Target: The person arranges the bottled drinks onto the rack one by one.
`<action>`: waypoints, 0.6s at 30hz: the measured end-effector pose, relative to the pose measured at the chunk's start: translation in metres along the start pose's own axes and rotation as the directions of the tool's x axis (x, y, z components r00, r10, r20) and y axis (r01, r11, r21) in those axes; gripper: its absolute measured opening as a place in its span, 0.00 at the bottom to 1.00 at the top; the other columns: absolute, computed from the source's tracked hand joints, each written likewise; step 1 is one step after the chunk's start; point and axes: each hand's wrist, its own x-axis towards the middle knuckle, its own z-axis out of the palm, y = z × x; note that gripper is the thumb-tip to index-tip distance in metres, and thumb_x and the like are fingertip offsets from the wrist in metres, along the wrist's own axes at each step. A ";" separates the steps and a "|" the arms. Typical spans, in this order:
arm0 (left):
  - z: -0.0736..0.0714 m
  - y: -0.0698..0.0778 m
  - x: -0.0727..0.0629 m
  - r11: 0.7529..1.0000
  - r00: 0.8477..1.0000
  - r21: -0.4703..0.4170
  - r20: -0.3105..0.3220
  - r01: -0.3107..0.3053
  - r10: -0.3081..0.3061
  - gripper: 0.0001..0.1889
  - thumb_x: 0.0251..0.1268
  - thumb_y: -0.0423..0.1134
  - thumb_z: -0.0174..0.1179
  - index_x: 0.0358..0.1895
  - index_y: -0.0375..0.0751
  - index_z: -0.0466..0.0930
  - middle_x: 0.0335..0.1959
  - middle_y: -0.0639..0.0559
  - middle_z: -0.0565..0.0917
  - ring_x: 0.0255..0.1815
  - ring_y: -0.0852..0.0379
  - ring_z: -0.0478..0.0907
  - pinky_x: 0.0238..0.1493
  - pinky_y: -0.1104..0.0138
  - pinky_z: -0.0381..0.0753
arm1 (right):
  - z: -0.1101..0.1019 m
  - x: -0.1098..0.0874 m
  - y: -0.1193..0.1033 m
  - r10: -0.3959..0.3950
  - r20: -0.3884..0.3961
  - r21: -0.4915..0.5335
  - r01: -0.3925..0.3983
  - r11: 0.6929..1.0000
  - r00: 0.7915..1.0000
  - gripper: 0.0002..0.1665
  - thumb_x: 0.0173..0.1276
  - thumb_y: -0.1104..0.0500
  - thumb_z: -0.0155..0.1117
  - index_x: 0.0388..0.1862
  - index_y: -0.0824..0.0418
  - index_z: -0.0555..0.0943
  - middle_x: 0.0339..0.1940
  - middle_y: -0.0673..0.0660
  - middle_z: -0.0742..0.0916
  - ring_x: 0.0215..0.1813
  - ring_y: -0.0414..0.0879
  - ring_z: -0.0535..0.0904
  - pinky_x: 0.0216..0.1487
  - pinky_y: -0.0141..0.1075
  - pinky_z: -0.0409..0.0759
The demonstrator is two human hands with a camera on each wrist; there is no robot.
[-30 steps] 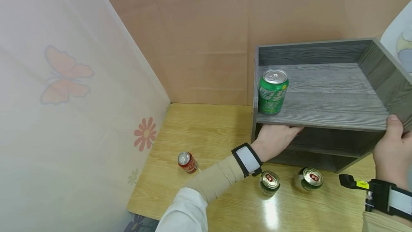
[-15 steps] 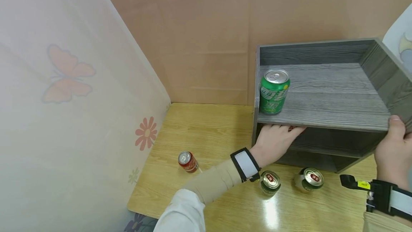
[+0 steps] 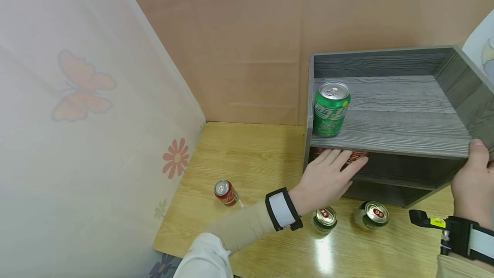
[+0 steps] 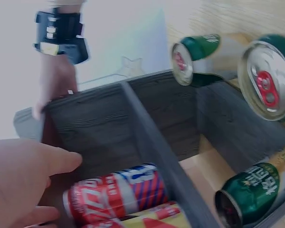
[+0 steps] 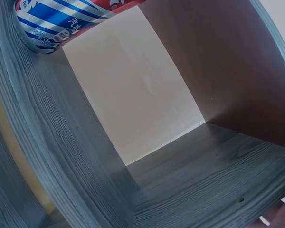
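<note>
My left hand (image 3: 324,179) is at the mouth of the grey wooden shelf unit's (image 3: 390,153) middle compartment, fingers extended. Behind the fingers, partly hidden under the top board, lies a red can (image 3: 356,156). In the left wrist view it shows as a red, white and blue striped soda can (image 4: 116,192) on its side, with a red and yellow can (image 4: 156,219) beside it. The thumb is apart from the striped can. My right hand (image 3: 471,179) grips the unit's right side wall, thumb on the inner side.
A green soda can (image 3: 331,110) stands on the top board at left. Two green beer cans with gold lids, one left (image 3: 325,219) and one right (image 3: 372,214), stand before the unit. A small red can (image 3: 225,193) is further left. Another green can (image 4: 251,190) lies by the lower compartment.
My left hand has drawn back from under the top board, toward me and slightly left, and its fingers have straightened. Red cans now show behind them. The right hand keeps its grip.
</note>
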 end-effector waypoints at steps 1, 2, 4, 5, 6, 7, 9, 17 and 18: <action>-0.004 0.000 -0.002 1.000 1.000 -0.005 0.007 0.004 -0.004 0.32 0.71 0.52 0.61 0.76 0.50 0.67 0.68 0.48 0.71 0.63 0.52 0.71 0.70 0.64 0.64 | 0.000 0.000 0.000 0.000 0.002 -0.002 0.000 1.000 1.000 0.12 0.82 0.40 0.45 0.59 0.29 0.71 0.42 0.29 0.71 0.45 0.25 0.63 0.60 0.29 0.56; -0.007 0.000 -0.004 1.000 1.000 -0.005 0.017 0.008 -0.007 0.33 0.71 0.53 0.62 0.76 0.50 0.67 0.68 0.48 0.71 0.64 0.52 0.71 0.72 0.63 0.62 | 0.000 0.000 0.000 0.000 0.005 -0.003 0.000 1.000 1.000 0.15 0.82 0.40 0.44 0.62 0.29 0.71 0.44 0.28 0.71 0.47 0.25 0.64 0.62 0.29 0.56; -0.014 -0.001 -0.008 1.000 0.999 -0.006 0.038 0.019 -0.019 0.34 0.71 0.55 0.61 0.77 0.51 0.66 0.69 0.48 0.71 0.65 0.52 0.70 0.74 0.61 0.58 | 0.000 0.000 0.000 0.004 0.007 -0.005 -0.004 1.000 1.000 0.17 0.82 0.40 0.44 0.65 0.29 0.70 0.45 0.28 0.71 0.49 0.25 0.63 0.64 0.29 0.55; -0.017 -0.002 -0.010 1.000 0.999 -0.011 0.043 0.024 -0.024 0.34 0.71 0.55 0.61 0.77 0.51 0.66 0.69 0.48 0.72 0.66 0.52 0.70 0.75 0.61 0.57 | 0.000 0.000 0.001 0.004 0.006 -0.002 -0.004 1.000 1.000 0.17 0.82 0.40 0.44 0.65 0.29 0.70 0.46 0.28 0.71 0.49 0.25 0.63 0.65 0.29 0.54; -0.019 -0.003 -0.011 0.999 0.998 -0.014 0.047 0.029 -0.028 0.34 0.71 0.56 0.61 0.77 0.51 0.66 0.68 0.48 0.72 0.66 0.52 0.70 0.75 0.60 0.57 | 0.001 0.000 0.001 0.005 0.006 0.004 -0.005 1.000 1.000 0.17 0.82 0.40 0.44 0.65 0.30 0.70 0.46 0.28 0.71 0.49 0.25 0.63 0.65 0.29 0.54; -0.022 -0.005 -0.013 0.999 0.998 -0.013 0.048 0.032 -0.032 0.34 0.72 0.56 0.60 0.77 0.50 0.66 0.68 0.49 0.73 0.66 0.52 0.70 0.75 0.60 0.57 | 0.001 0.001 0.001 0.003 0.006 0.011 -0.003 1.000 1.000 0.17 0.82 0.40 0.44 0.65 0.30 0.71 0.45 0.29 0.71 0.49 0.25 0.64 0.64 0.28 0.54; -0.027 -0.009 -0.016 0.999 0.999 -0.013 0.036 0.034 -0.034 0.33 0.73 0.57 0.58 0.76 0.49 0.66 0.67 0.50 0.74 0.66 0.53 0.71 0.74 0.61 0.58 | 0.001 0.002 0.002 0.004 0.002 0.015 -0.004 1.000 1.000 0.14 0.82 0.40 0.45 0.62 0.29 0.71 0.43 0.29 0.71 0.47 0.25 0.63 0.64 0.28 0.55; -0.055 -0.040 -0.022 0.986 0.980 -0.158 -0.186 0.047 -0.076 0.19 0.74 0.51 0.59 0.61 0.46 0.83 0.49 0.58 0.85 0.46 0.63 0.82 0.50 0.73 0.76 | 0.001 0.001 0.004 -0.004 0.022 0.016 0.004 1.000 1.000 0.25 0.82 0.40 0.42 0.75 0.31 0.64 0.64 0.36 0.72 0.64 0.32 0.62 0.71 0.30 0.49; -0.059 -0.045 -0.024 0.983 0.971 -0.175 -0.222 0.054 -0.092 0.18 0.74 0.50 0.61 0.58 0.46 0.85 0.46 0.58 0.86 0.42 0.63 0.82 0.45 0.74 0.77 | 0.001 0.000 0.004 -0.016 0.024 0.012 0.016 1.000 1.000 0.27 0.82 0.41 0.42 0.77 0.31 0.62 0.68 0.37 0.71 0.67 0.33 0.60 0.71 0.31 0.48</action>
